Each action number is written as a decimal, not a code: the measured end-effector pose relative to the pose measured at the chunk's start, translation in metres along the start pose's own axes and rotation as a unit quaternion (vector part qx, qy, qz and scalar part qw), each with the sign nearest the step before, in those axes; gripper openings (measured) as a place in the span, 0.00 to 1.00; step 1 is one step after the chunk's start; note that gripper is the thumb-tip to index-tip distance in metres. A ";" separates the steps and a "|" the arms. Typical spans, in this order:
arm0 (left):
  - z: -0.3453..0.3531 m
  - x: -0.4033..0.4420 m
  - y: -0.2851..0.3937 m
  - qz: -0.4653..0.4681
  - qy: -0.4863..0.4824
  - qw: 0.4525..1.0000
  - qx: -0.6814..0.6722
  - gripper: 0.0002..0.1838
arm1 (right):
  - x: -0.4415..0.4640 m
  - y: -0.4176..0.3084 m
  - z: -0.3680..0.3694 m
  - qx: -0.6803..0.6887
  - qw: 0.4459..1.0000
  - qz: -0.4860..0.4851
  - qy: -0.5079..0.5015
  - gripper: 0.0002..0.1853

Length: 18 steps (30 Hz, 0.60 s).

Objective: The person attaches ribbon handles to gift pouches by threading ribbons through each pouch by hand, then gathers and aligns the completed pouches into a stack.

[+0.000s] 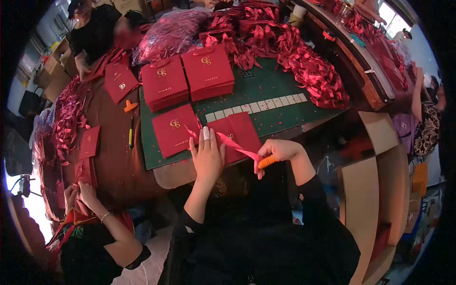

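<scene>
My left hand point(207, 156) lies with its fingers stretched out at the left edge of a red paper bag point(246, 130), a white wrap around one finger. My right hand point(281, 153), with an orange cover on one digit, pinches a red ribbon point(241, 148). The ribbon runs slantwise across the bag, from near my left fingers to my right hand. Just left of them, a second red bag point(173, 130) with a gold logo lies flat on the green mat point(148, 142).
Two stacks of red bags point(165, 80) stand behind my hands. Ribbon heaps point(316, 71) cover the far side. A yellow-black cutter point(130, 133) and an orange tool point(129, 106) lie left of the mat. Co-workers sit around; one person's hands point(85, 194) handle bags. An open carton point(363, 190) stands right.
</scene>
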<state>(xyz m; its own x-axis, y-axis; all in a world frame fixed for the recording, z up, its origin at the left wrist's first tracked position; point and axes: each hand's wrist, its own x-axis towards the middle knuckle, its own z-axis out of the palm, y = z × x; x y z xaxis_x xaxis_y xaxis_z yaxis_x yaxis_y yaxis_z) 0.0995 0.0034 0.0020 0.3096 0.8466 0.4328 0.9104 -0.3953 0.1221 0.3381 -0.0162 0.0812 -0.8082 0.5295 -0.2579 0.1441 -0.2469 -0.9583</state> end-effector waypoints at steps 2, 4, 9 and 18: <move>-0.001 0.000 0.000 0.001 -0.007 1.000 -0.009 0.30 | 0.006 0.010 -0.005 0.000 0.993 -0.116 -0.008 0.11; -0.010 0.001 0.000 -0.011 0.031 0.999 -0.030 0.29 | 0.019 0.021 -0.001 0.185 0.960 -0.189 0.095 0.12; -0.027 -0.018 -0.006 -0.099 0.087 0.980 -0.147 0.10 | 0.057 0.029 0.009 0.182 0.911 -0.177 0.325 0.14; -0.024 -0.027 -0.006 -0.095 0.009 0.978 -0.184 0.14 | 0.069 0.055 0.017 0.130 0.901 -0.149 0.386 0.07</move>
<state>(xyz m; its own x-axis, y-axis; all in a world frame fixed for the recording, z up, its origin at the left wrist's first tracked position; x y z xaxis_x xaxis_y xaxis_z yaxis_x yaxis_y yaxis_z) 0.0792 -0.0254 0.0107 0.1356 0.9122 0.3866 0.7896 -0.3352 0.5140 0.2806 -0.0067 0.0126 -0.1355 0.9859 -0.0986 -0.2339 -0.1285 -0.9637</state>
